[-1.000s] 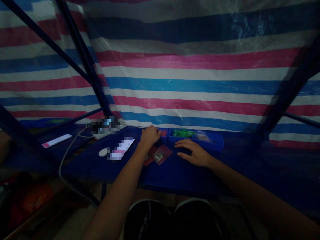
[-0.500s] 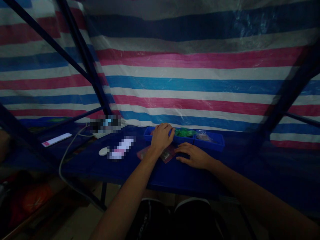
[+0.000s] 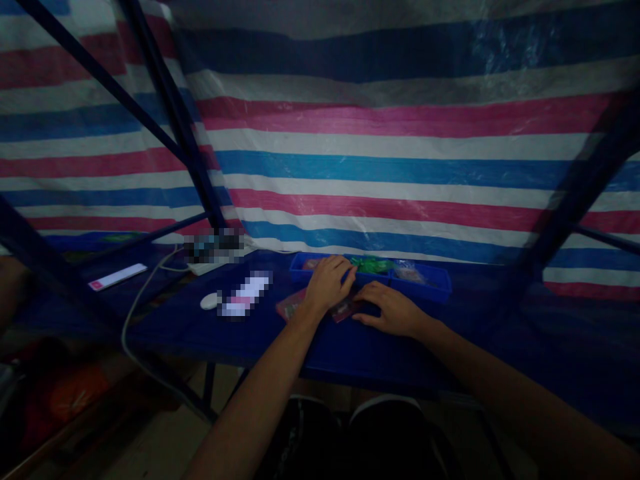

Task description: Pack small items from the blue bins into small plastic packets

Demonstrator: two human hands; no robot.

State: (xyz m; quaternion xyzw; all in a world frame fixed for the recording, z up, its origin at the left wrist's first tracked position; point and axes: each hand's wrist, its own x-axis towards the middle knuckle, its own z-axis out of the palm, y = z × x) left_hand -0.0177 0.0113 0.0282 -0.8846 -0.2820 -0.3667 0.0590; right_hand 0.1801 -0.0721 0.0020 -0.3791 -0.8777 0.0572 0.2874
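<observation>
Broadly, backdrop: your striped tarp hangs behind the bench; no print on it can be read.
Table: the dark blue table bears everything; keep your forearms low so neither sleeve nor wrist sweeps it.
Tray: the blue tray sits at the far edge, green pieces in its middle compartment; no label shows on it.
Left hand: your left hand lies curled over the tray's near rim and the packets; whether the fingers pinch anything, I cannot tell.
Right hand: your right hand rests flat, fingers loose, on the reddish packets; press lightly, I would say, so one packet can be slid free.
Writing: the white strip has a red end, unreadable; two items are blurred out.
</observation>
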